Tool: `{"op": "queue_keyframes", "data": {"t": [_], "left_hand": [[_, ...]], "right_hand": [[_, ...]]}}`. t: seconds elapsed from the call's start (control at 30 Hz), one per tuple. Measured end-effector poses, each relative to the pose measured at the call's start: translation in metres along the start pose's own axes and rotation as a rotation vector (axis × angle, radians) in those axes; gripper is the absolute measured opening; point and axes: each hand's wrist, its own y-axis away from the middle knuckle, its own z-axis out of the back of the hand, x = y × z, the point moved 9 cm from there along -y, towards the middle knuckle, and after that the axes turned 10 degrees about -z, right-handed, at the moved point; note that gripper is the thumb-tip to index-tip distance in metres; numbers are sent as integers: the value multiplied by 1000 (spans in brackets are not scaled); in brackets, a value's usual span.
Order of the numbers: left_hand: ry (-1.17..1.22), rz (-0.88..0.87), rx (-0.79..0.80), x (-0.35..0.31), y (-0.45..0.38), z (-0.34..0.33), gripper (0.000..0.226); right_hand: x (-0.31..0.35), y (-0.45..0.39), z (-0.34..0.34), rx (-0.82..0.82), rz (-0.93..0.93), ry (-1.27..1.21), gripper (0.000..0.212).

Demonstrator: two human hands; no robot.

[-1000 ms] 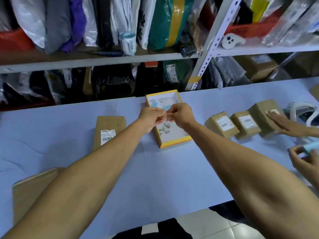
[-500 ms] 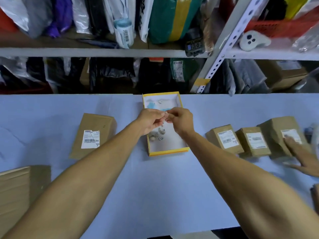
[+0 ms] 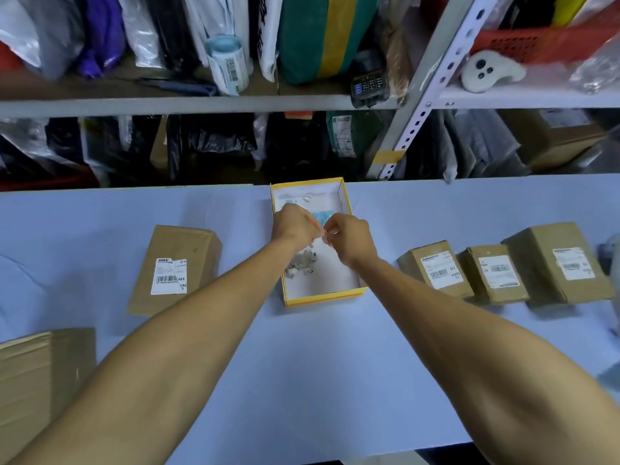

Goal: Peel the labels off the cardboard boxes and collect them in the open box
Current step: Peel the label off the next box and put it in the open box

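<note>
In the head view we hold our left hand (image 3: 295, 226) and right hand (image 3: 350, 238) together above the open box (image 3: 349, 293) on the table (image 3: 302, 364), curled fingers (image 3: 330, 229) of both pinching a small label scrap (image 3: 323, 233) between them. Four labelled cardboard boxes (image 3: 174, 266) lie to either side of it.

Matt brown cardboard boxes (image 3: 435, 267) carry smooth white paper labels (image 3: 168, 275). The open box (image 3: 347, 205) has glossy yellow card edges and a plain white matt lining. A smooth, pale blue matt covering lies over the table (image 3: 302, 380). Behind, a perforated painted-metal shelf post (image 3: 423, 105) stands among shiny plastic bags (image 3: 141, 28).
</note>
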Motion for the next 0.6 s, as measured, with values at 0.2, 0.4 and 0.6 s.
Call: {"op": "queue_keyframes", "data": {"t": [0.2,0.4,0.6], "left_hand": [[-275,-217,-13,-12,5,7,10],[-528,-354,99,-28,12,-1,2],[-759,-479,146,-50,23,0,17]], "right_hand": [[2,3,0,59,40,125,17],[8,11,10,30,70,477,32],[31,26,17,-28,164,641,37]]}}
